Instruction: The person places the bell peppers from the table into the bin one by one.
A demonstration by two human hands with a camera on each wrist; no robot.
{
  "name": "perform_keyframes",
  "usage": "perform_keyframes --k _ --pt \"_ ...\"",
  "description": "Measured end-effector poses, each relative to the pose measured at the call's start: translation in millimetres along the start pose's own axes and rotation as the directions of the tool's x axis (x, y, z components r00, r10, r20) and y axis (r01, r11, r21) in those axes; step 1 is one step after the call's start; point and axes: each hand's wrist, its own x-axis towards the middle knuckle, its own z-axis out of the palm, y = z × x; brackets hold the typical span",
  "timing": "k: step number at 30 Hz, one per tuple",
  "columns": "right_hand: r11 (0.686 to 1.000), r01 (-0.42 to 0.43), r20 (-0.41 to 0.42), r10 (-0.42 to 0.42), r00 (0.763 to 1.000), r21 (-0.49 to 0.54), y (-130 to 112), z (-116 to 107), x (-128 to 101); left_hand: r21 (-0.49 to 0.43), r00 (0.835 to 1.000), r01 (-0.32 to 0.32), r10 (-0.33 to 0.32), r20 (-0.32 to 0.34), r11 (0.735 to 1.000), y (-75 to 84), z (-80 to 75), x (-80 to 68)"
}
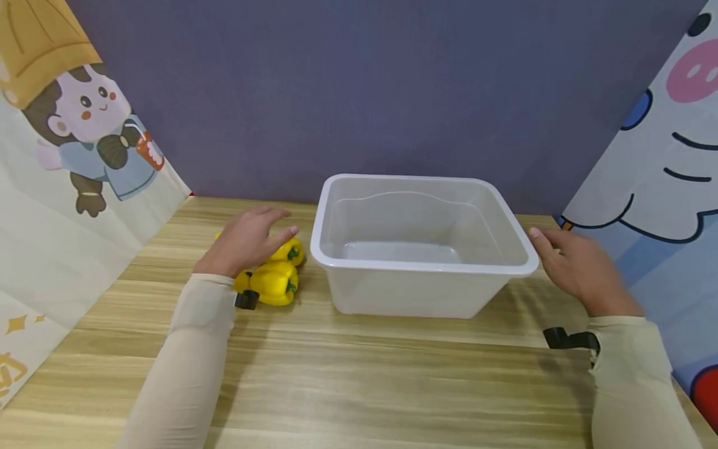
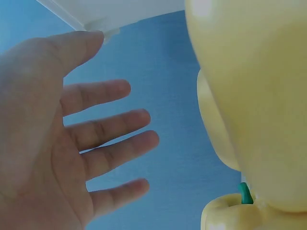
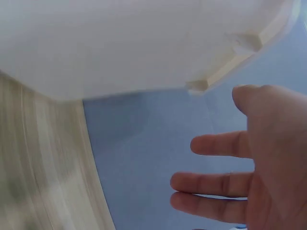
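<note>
Left hand (image 1: pixel 247 240) hovers over the yellow peppers (image 1: pixel 275 282), fingers spread and relaxed, gripping nothing; the left wrist view shows the open palm with all five fingers apart, beside a pepper that fills the frame's right side. Right hand (image 1: pixel 578 268) sits just beside the right rim of the white plastic tub (image 1: pixel 505 265), fingers loose and extended, holding nothing; whether a fingertip touches the rim cannot be told.

Counted: one tub, standing upright on the wooden table (image 1: pixel 359 380), nothing inside it. At least two peppers lie touching each other to the tub's left; a sliver of yellow past the left hand may be a third, but the hand hides it. Two cartoon panels (image 1: pixel 67 137) flank the table, both cut off by the frame edges. One black strap (image 1: pixel 569 340) shows at each wrist. The right wrist view is blurred.
</note>
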Motion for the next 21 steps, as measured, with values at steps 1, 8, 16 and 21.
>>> perform_keyframes --k 1,8,16,21 --pt "1.0 0.0 -0.001 0.0 1.0 0.015 -0.8 0.6 -0.5 0.002 1.0 -0.004 0.004 0.0 1.0 0.1 0.5 0.4" --pt "0.983 -0.062 0.053 0.054 0.997 0.173 -7.2 0.2 -3.7 -0.007 1.0 -0.017 0.017 0.017 1.0 -0.2 2.6 2.2" --pt "0.962 -0.072 0.06 0.058 0.997 0.263 -10.6 2.1 -2.6 -0.021 1.0 -0.03 0.031 0.007 0.999 -0.1 4.4 0.4" --pt "0.945 -0.042 0.024 0.036 0.999 0.326 -9.0 4.2 -2.0 -0.032 0.999 -0.041 0.041 -0.004 0.999 1.7 6.4 0.7"
